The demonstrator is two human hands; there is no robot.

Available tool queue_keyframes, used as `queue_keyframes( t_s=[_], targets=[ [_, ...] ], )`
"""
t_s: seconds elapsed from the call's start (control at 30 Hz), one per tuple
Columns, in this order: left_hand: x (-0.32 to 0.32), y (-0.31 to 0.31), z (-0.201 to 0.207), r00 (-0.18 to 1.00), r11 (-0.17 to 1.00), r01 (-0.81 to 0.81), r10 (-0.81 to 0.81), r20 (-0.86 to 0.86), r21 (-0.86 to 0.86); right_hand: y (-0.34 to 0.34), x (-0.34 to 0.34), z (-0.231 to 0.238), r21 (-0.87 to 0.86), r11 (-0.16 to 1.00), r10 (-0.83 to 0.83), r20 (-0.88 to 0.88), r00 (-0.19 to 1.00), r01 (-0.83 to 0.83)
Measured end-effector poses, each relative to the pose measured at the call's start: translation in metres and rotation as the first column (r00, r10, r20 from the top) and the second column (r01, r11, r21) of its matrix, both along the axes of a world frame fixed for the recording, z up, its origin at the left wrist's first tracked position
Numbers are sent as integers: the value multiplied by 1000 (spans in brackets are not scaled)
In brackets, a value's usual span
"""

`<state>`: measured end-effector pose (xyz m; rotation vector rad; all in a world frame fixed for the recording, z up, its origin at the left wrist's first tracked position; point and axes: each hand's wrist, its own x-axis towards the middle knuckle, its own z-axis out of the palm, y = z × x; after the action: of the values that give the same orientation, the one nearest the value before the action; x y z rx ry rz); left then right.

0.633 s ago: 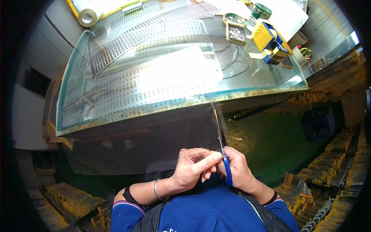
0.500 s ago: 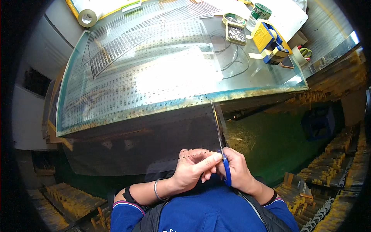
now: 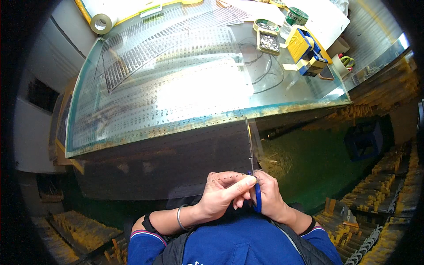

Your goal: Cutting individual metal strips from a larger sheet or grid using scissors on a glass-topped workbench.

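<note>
L hand (image 3: 221, 192) had thumb & index closed in a pinch on the film (image 3: 207, 121), at its near right part, other fingers curled in below; R hand (image 3: 271, 196), just beside it, was wrapped round the blue hdl of the scissors (image 3: 258, 198), blades pointing fwd from the fingers; blade gap too fine to tell. Film, clear w/ rows of small dark marks, ran fwd & left of the L fingertips, up over the near edge of the table (image 3: 304, 90); its right edge was near the blades. Film looked v. light, thin & bendy, prob. slick & easy to crease or scratch; best held by the margin, flat btwn thumb & index, clear of the blades; scissors looked stiff, best held by the hdl. Well ahead & right of the fingers: tape dispenser (image 3: 309, 55); far ahead & left: tape roll (image 3: 101, 23).
</note>
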<state>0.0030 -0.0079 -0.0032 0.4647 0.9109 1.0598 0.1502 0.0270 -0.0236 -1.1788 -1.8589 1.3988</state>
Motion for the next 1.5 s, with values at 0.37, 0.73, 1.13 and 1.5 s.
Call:
queue_keyframes(
  t_s=[0.37,0.73,1.13,1.5],
  targets=[
    [-15,-1,9,996,984,-15,30,-79,178,-6,32,-7,-493,861,-259,-219,941,123],
    [-62,-10,97,664,615,442,265,-699,653,131,-37,62,566,811,236,-86,968,-147],
    [-142,138,127,639,848,43,384,-667,529,63,-54,43,-215,973,-45,-524,851,-81],
    [-55,12,17,744,833,551,-519,-420,-52,58,-53,15,-296,951,-239,-514,824,91]
  ],
)
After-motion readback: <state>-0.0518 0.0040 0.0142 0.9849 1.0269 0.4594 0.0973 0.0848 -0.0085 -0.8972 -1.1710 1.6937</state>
